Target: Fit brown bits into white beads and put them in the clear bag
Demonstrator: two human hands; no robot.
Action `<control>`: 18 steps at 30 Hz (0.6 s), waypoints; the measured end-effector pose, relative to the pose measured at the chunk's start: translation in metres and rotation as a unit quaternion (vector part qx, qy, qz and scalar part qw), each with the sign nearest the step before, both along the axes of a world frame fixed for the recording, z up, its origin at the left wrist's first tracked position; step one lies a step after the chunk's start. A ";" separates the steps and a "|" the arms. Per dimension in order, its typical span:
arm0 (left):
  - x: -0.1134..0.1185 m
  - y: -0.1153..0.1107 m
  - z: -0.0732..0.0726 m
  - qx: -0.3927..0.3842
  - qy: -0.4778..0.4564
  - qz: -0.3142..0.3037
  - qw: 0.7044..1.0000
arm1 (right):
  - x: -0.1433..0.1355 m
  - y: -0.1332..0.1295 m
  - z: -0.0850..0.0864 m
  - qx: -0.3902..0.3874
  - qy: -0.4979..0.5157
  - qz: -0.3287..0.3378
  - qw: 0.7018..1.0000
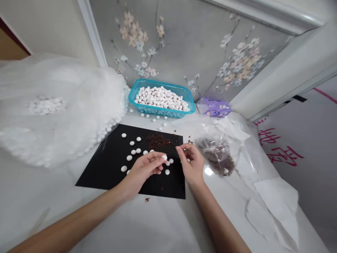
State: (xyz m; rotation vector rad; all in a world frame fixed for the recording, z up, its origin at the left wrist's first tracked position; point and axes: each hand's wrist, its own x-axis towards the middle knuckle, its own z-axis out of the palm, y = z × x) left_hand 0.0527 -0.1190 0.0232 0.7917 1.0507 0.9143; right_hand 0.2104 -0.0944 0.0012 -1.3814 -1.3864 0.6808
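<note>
Between the thumb and fingers of my left hand (147,166) is a small white ball (164,157), held above a black sheet (105,172). My right hand (191,162) is beside it at the sheet's right edge, thumb and forefinger pinched together; what they hold, if anything, is too small to make out. Several loose white balls (129,158) lie on the sheet, some near my left hand. A pile of small dark brown pieces (158,141) sits at the sheet's back, beyond both hands.
A blue basket (160,110) full of white balls stands behind the sheet. Large clear bags of white balls (60,112) fill the left. To the right are a bag of brown pieces (223,163), a purple packet (217,107) and white paper scraps (276,196).
</note>
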 end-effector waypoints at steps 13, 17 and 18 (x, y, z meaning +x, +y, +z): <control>0.000 -0.004 -0.012 -0.033 -0.056 0.027 0.998 | -0.013 -0.011 0.002 -0.069 0.065 0.091 0.991; 0.000 -0.003 -0.014 -0.032 -0.059 0.026 0.997 | -0.012 -0.011 0.002 -0.067 0.059 0.125 0.988; 0.000 -0.003 -0.014 -0.030 -0.063 0.025 0.997 | -0.012 -0.011 0.003 -0.059 0.051 0.134 0.988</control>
